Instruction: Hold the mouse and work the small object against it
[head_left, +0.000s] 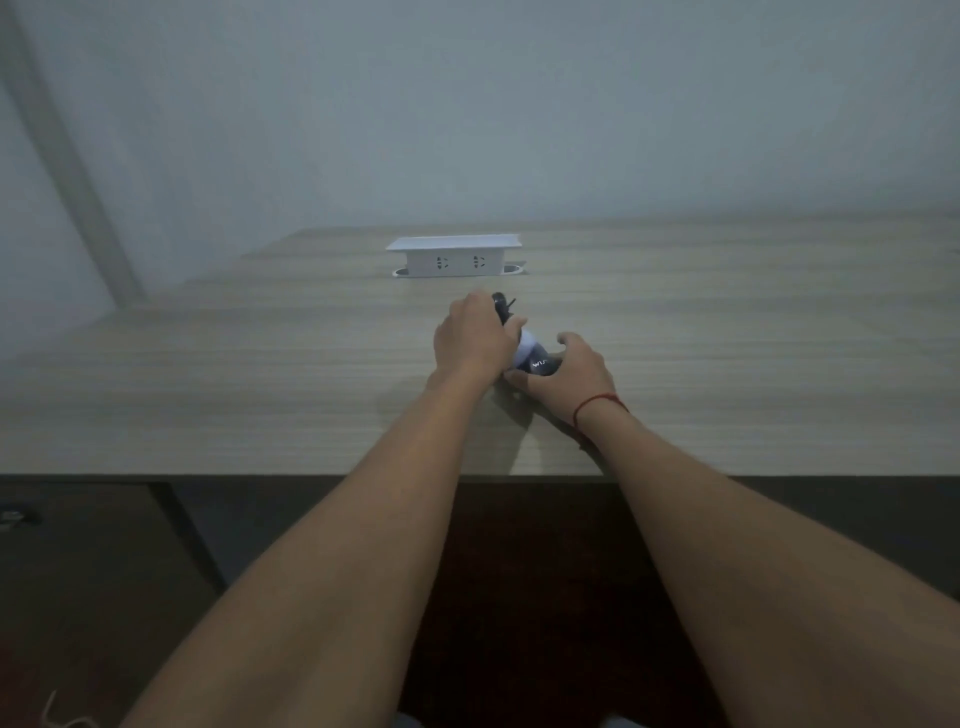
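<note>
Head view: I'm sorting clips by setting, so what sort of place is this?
Probably an office desk: a wood-grain desk against a plain wall, with a white pop-up socket box built into it.

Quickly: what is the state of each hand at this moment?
Left hand: closed, gripping the dark upper end of the black-and-white device.
Right hand: closed, holding the lower black end of the same device.

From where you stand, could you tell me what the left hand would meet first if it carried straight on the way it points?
Probably the white socket box raised from the desk. The left hand, gripping the dark device, points roughly toward it across bare desktop, though depth is unclear.
</note>
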